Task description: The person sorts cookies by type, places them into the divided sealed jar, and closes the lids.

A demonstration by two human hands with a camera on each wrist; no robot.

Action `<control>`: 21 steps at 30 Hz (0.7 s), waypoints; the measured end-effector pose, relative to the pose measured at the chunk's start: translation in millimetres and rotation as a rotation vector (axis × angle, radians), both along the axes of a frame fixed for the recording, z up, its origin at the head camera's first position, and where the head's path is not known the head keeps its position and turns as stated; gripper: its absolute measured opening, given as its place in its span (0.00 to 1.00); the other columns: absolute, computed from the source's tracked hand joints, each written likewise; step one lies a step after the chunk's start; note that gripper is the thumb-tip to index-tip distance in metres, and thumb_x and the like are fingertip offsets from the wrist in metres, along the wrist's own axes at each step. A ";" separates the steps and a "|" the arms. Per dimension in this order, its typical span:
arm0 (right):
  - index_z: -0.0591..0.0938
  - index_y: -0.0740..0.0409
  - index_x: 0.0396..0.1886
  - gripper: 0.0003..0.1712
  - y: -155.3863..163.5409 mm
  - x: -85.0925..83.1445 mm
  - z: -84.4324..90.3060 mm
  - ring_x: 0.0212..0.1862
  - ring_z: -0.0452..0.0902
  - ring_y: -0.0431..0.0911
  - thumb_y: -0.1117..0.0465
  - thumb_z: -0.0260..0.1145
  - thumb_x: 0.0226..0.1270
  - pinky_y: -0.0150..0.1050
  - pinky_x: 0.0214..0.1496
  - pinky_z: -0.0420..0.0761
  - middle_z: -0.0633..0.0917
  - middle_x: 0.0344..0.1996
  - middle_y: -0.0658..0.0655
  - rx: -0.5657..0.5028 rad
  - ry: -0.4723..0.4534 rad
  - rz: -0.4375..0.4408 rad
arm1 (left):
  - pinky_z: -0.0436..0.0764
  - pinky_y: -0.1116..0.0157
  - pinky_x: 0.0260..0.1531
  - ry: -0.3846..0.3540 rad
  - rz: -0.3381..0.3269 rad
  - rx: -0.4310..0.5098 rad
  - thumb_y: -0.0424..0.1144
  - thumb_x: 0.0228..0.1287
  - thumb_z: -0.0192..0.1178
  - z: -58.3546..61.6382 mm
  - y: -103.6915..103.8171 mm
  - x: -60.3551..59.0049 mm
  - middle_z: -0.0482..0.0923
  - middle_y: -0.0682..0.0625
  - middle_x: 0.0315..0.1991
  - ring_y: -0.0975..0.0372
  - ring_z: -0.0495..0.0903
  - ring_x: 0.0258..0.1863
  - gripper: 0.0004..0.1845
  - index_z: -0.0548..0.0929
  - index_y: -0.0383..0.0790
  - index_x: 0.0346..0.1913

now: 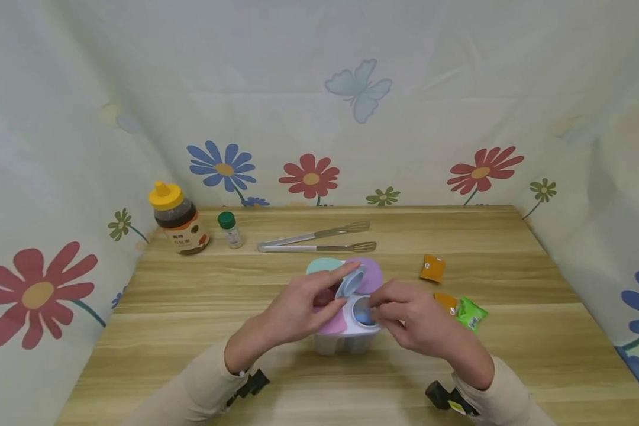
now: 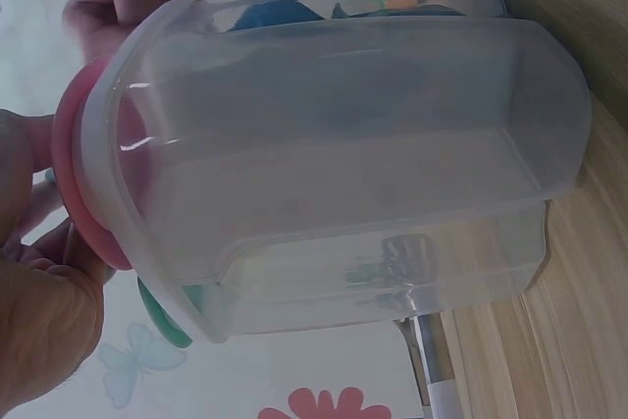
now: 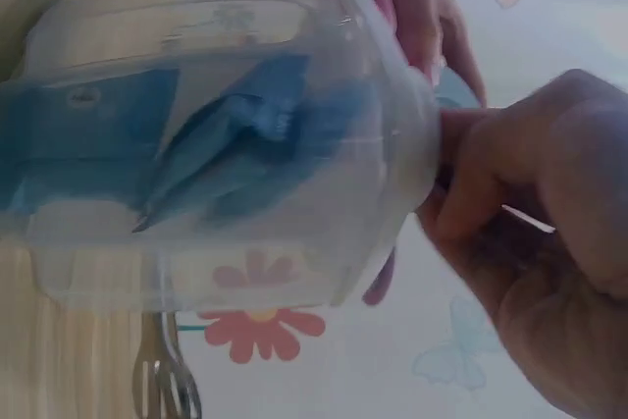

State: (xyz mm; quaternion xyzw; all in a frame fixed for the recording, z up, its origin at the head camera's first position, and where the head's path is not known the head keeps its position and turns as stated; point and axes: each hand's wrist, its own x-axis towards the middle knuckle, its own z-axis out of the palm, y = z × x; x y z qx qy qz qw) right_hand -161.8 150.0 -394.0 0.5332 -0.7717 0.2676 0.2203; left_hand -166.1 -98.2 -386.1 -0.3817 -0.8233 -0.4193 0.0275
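Note:
A translucent container (image 2: 363, 115) with a white top stands at the table's front middle. Its lids are green (image 1: 323, 265), purple (image 1: 371, 276), pink (image 1: 334, 321) and light blue. The light-blue lid (image 1: 351, 283) is flipped up, held between the index finger and thumb of my left hand (image 1: 303, 302). Beside it, my right hand (image 1: 412, 316) has its bent fingertips at the round opening (image 1: 360, 307). Blue packets (image 3: 93, 130) lie inside that compartment; a blurred blue packet (image 3: 334, 125) is higher up, nearer the opening. I cannot tell whether the fingertips grip it.
Right of the container lie two orange packets (image 1: 432, 268) and a green packet (image 1: 471, 314). Metal tongs (image 1: 319, 238) lie behind it. Further left stand a green-capped shaker (image 1: 231, 231) and a yellow-lidded jar (image 1: 183, 225). A floral cloth (image 1: 420, 136) surrounds the wooden table (image 1: 234, 284).

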 end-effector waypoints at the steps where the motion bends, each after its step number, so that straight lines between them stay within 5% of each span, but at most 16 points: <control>1: 0.86 0.55 0.27 0.07 -1.0 1.4 1.8 0.42 0.79 0.43 0.70 0.66 0.59 0.35 0.46 0.81 0.84 0.36 0.49 0.069 0.008 -0.011 | 0.82 0.76 0.37 0.004 0.001 0.002 0.34 0.65 0.63 0.2 -0.3 0.1 0.81 0.48 0.53 0.69 0.83 0.38 0.33 0.66 0.50 0.73; 5: 0.85 0.55 0.28 0.07 -3.4 5.7 5.7 0.44 0.77 0.40 0.71 0.65 0.57 0.35 0.49 0.81 0.84 0.35 0.46 0.222 -0.043 -0.027 | 0.82 0.76 0.37 0.010 0.004 0.004 0.34 0.65 0.63 0.7 -0.8 0.6 0.81 0.48 0.53 0.68 0.83 0.40 0.34 0.66 0.51 0.73; 13: 0.86 0.54 0.30 0.14 -0.6 1.8 2.3 0.46 0.77 0.40 0.75 0.62 0.53 0.31 0.52 0.77 0.83 0.37 0.46 0.057 -0.170 0.047 | 0.81 0.76 0.40 -0.021 0.006 -0.011 0.34 0.65 0.63 1.7 -1.1 1.2 0.80 0.48 0.56 0.67 0.83 0.42 0.34 0.66 0.51 0.73; 21: 0.85 0.51 0.32 0.14 3.0 -1.3 0.3 0.47 0.78 0.39 0.74 0.64 0.53 0.28 0.56 0.75 0.83 0.39 0.44 0.017 -0.232 0.070 | 0.80 0.77 0.41 -0.001 -0.001 -0.011 0.35 0.66 0.63 2.5 -1.3 2.1 0.80 0.47 0.54 0.67 0.83 0.43 0.34 0.65 0.50 0.73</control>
